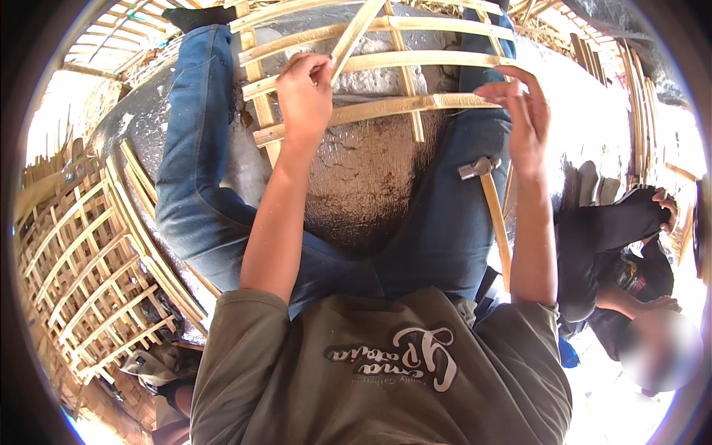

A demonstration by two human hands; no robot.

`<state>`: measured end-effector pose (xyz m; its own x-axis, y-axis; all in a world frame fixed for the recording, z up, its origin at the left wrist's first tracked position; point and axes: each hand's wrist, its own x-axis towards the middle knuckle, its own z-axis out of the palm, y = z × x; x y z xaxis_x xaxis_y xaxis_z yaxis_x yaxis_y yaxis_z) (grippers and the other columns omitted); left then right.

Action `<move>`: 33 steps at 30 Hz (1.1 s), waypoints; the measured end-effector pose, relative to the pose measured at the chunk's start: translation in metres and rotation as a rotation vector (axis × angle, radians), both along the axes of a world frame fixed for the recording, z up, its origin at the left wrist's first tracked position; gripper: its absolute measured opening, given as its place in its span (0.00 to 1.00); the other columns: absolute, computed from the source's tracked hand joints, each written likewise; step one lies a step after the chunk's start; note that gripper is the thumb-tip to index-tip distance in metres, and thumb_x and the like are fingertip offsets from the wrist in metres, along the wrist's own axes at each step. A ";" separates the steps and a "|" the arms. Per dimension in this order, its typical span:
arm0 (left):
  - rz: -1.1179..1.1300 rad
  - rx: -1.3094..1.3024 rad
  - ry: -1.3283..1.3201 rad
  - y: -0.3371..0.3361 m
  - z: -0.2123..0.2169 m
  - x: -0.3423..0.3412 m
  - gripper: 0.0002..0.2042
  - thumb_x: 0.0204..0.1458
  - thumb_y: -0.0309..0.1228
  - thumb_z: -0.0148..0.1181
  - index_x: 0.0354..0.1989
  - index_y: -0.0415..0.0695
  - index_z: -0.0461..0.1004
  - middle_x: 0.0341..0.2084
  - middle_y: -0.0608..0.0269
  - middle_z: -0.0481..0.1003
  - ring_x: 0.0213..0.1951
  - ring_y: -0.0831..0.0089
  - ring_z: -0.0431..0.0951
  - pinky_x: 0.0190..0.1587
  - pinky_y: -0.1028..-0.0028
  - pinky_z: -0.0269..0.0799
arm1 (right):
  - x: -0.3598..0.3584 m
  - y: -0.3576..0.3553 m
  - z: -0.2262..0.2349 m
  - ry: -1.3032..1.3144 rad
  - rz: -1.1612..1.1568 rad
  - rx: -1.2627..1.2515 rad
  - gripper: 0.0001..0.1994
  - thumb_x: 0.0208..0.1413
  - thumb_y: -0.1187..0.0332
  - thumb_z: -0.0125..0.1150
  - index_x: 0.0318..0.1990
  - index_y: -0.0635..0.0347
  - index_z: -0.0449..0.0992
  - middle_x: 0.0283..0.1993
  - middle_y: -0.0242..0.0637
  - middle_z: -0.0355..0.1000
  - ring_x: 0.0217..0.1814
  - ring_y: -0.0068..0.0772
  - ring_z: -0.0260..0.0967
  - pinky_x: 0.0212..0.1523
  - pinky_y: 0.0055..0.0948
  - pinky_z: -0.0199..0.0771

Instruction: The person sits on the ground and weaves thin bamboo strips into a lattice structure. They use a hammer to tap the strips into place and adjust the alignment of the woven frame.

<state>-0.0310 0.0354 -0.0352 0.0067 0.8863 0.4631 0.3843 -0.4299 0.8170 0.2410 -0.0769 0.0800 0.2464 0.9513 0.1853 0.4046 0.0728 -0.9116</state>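
Bridging 2 denim-clad legs (pixel 196 111), the bamboo lattice (pixel 401 61) could skew if its diagonal slat (pixel 359 38) slips, the left hand (pixel 305 96)'s grip apparently pinching that slat, the right hand (pixel 525 119)'s parted at the lattice's right edge.

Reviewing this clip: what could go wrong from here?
The hammer appears to lie loose by the right thigh, below the right hand; a leg shift might make it slide off.
The diagonal strip crosses the slatted frame at an angle beside the left hand. Whether it is fastened cannot be seen; if loose, it could slip.
Both hands are bare at the slats, so a rough edge might leave splinters.
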 end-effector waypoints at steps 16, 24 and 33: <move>-0.003 -0.093 0.028 0.004 -0.002 -0.001 0.05 0.54 0.21 0.67 0.37 0.34 0.82 0.33 0.55 0.82 0.34 0.71 0.84 0.41 0.74 0.79 | 0.040 -0.078 -0.024 -0.009 -0.173 -0.080 0.16 0.73 0.61 0.51 0.55 0.66 0.73 0.38 0.42 0.80 0.44 0.30 0.77 0.50 0.31 0.74; -0.032 -0.092 0.036 0.007 -0.003 -0.004 0.05 0.54 0.21 0.67 0.39 0.35 0.82 0.33 0.56 0.82 0.34 0.72 0.83 0.40 0.75 0.79 | 0.040 -0.081 -0.026 -0.091 -0.144 -0.113 0.17 0.72 0.60 0.53 0.55 0.66 0.73 0.38 0.40 0.80 0.44 0.29 0.76 0.50 0.31 0.73; -0.024 -0.092 0.015 0.005 -0.001 -0.001 0.05 0.53 0.20 0.66 0.38 0.36 0.82 0.31 0.55 0.82 0.31 0.68 0.83 0.36 0.74 0.78 | 0.032 -0.084 -0.030 -0.110 -0.150 -0.152 0.14 0.71 0.64 0.55 0.54 0.64 0.74 0.38 0.40 0.80 0.45 0.30 0.78 0.48 0.31 0.74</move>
